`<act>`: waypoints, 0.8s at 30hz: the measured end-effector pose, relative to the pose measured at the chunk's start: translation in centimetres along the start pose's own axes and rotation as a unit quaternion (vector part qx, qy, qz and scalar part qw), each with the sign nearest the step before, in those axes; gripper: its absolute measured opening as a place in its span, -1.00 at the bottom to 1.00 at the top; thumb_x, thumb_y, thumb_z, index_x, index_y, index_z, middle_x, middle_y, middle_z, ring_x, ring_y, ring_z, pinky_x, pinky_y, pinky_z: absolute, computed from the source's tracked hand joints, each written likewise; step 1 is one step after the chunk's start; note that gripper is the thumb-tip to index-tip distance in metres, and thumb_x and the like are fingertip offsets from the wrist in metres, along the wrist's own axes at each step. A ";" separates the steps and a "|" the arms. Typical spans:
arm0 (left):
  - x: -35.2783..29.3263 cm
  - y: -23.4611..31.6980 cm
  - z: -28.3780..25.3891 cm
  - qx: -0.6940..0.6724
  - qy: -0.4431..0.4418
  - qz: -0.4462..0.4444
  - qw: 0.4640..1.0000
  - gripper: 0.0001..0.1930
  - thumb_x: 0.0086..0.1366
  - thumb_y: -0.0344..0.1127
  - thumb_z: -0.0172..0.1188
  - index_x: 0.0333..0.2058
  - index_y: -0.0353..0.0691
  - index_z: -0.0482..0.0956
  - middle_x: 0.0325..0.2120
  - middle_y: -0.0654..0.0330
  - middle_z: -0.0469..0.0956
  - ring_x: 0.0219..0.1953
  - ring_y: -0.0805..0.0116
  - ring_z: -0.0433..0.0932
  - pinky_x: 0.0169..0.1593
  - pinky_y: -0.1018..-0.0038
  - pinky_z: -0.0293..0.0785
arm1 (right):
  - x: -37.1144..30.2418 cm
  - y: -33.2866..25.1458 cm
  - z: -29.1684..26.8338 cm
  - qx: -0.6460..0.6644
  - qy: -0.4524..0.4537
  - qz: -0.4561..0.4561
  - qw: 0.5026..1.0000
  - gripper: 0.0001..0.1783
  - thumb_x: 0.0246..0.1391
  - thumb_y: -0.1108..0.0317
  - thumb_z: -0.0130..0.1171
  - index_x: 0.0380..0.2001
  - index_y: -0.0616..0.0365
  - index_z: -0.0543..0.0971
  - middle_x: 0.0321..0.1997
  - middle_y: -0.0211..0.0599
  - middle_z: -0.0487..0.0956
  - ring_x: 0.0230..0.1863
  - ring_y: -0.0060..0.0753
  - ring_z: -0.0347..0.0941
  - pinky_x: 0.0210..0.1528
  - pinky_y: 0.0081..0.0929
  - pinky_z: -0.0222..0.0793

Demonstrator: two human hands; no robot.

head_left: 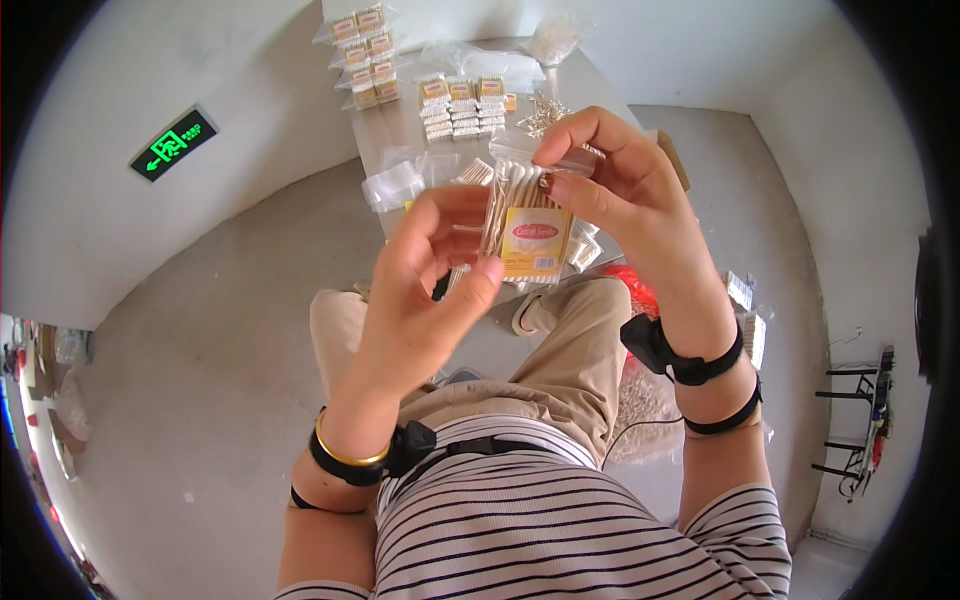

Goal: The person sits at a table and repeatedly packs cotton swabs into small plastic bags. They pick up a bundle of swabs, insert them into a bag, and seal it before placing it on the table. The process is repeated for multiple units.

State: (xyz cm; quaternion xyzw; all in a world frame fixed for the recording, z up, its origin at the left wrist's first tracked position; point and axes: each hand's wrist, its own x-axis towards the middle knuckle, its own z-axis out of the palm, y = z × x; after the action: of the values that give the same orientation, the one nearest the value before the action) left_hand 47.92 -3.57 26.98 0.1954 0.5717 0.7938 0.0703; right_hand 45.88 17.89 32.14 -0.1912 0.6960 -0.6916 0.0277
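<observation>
Up in front of me is a clear zip bag of cotton swabs [525, 225], with a yellow label showing through its front. My left hand [430, 275] grips the bag's lower left side, thumb in front and fingers behind. At the bag's upper right, my right hand [610, 185] pinches the top edge between thumb and fingers. The swabs stand upright inside, white tips near the bag's mouth. I cannot tell whether the zip strip is sealed. Behind the bag, small bundles of swabs [583, 250] are partly hidden by my hands.
On the grey table [590, 95] are stacked swab bundles [463, 108], flat clear bags [395, 183] and loose swabs [543, 113]. Filled packs [365, 55] stand piled at the far left corner. A clear bag [556, 40] sits at the far right. A red plastic bag [632, 285] lies by my right knee.
</observation>
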 end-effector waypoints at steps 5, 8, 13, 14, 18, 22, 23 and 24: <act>-1.0 0.8 1.5 0.093 0.048 0.018 0.994 -0.61 0.30 -0.43 0.29 0.08 -0.38 0.50 -0.20 0.19 0.66 -0.24 0.54 0.62 -0.18 0.57 0.54 | -0.6 -0.2 0.9 0.021 0.016 -0.015 1.000 -0.80 0.23 0.50 0.19 -0.08 0.21 0.51 -0.02 -0.44 0.50 0.05 -0.61 0.43 0.13 -0.54 0.37; -1.1 0.8 1.1 0.144 0.048 0.046 0.987 -0.62 0.30 -0.43 0.28 0.08 -0.35 0.52 -0.24 0.19 0.68 -0.30 0.57 0.61 -0.27 0.60 0.51 | -0.9 -0.6 1.9 0.027 0.043 -0.053 0.997 -0.77 0.22 0.56 0.17 -0.05 0.26 0.51 -0.03 -0.39 0.55 0.00 -0.60 0.48 0.08 -0.56 0.45; -1.3 0.7 1.0 0.180 0.038 0.112 0.976 -0.60 0.28 -0.47 0.27 0.09 -0.34 0.51 -0.24 0.18 0.66 -0.33 0.58 0.56 -0.31 0.63 0.44 | -0.9 -0.3 1.1 -0.089 0.004 -0.093 0.992 -0.75 0.19 0.56 0.17 -0.05 0.27 0.52 -0.03 -0.38 0.53 0.05 -0.57 0.47 0.13 -0.51 0.45; -1.6 1.2 1.1 0.186 0.038 0.113 0.975 -0.60 0.29 -0.48 0.26 0.10 -0.37 0.49 -0.20 0.17 0.64 -0.32 0.58 0.54 -0.26 0.63 0.44 | -0.9 -0.4 1.1 -0.087 0.008 -0.094 0.992 -0.75 0.18 0.56 0.17 -0.06 0.27 0.52 -0.04 -0.38 0.53 0.05 -0.57 0.48 0.14 -0.50 0.45; -1.5 1.0 0.6 0.286 0.050 0.210 0.933 -0.56 0.19 -0.52 0.30 0.08 -0.22 0.54 -0.23 0.21 0.67 -0.40 0.52 0.57 -0.40 0.61 0.41 | -1.0 -1.0 1.2 -0.136 -0.003 -0.111 0.985 -0.75 0.15 0.60 0.18 -0.08 0.28 0.52 -0.05 -0.34 0.51 0.03 -0.51 0.48 0.13 -0.49 0.44; -1.7 1.7 0.2 0.300 0.044 0.213 0.929 -0.57 0.17 -0.53 0.31 0.06 -0.20 0.55 -0.20 0.25 0.67 -0.40 0.51 0.57 -0.40 0.60 0.40 | -1.0 -2.5 1.2 -0.216 -0.031 -0.138 0.966 -0.75 0.11 0.62 0.20 -0.11 0.29 0.54 -0.05 -0.28 0.48 0.04 -0.42 0.45 0.12 -0.45 0.40; -1.6 1.7 0.0 0.293 0.040 0.214 0.931 -0.57 0.17 -0.53 0.32 0.05 -0.21 0.55 -0.20 0.26 0.67 -0.40 0.52 0.57 -0.40 0.60 0.40 | -1.0 -2.8 1.1 -0.242 -0.038 -0.149 0.958 -0.75 0.09 0.63 0.21 -0.13 0.28 0.55 -0.06 -0.26 0.50 0.04 -0.39 0.47 0.10 -0.44 0.42; -1.6 1.7 -0.1 0.286 0.037 0.215 0.933 -0.57 0.17 -0.52 0.33 0.04 -0.21 0.55 -0.20 0.26 0.67 -0.40 0.52 0.57 -0.40 0.59 0.41 | -0.9 -3.3 1.2 -0.265 -0.038 -0.155 0.951 -0.75 0.06 0.64 0.22 -0.15 0.28 0.57 -0.08 -0.25 0.52 0.01 -0.36 0.48 0.08 -0.42 0.44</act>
State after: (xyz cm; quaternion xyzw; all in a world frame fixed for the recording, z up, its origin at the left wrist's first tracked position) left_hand 49.57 -4.74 28.23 0.2961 0.7211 0.5996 -0.1814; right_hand 47.85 17.13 35.05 -0.3231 0.8144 -0.4703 -0.1054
